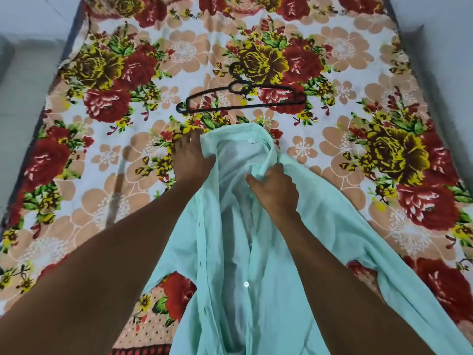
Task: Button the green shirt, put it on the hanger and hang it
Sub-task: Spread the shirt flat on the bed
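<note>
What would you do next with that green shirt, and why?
Probably bring the two front edges together near the collar and fasten the top button. The green shirt lies open, each hand, left and right, grips one side, and the hanger lies untouched beyond.

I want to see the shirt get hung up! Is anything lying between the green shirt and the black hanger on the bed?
Nothing visible does. Only bare flowery bedsheet lies between the collar of the light green button-up shirt and the thin black plastic hanger beyond it. Both hands, left hand and right hand, are on the shirt.
</note>
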